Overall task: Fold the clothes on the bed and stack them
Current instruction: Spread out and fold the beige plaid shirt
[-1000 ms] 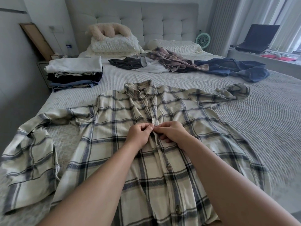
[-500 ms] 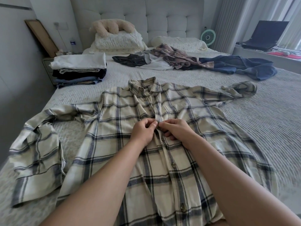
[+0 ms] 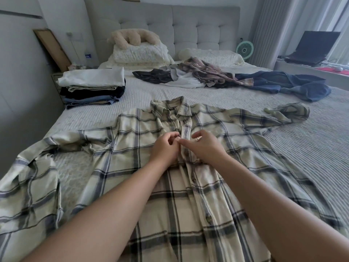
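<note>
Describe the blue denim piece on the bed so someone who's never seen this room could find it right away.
Start at the grey tufted headboard and come down to the loose pile of unfolded clothes lying across the bed. The denim garment is at that pile's right end, nearest the window side. It is the only solid dark blue piece there; its neighbours are brownish plaid, white and black.

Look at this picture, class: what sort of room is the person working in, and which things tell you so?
Most likely a bedroom in a home. A wide bed with a padded headboard fills the view, pillows lie at its head, and a stack of folded clothes sits on it.
</note>
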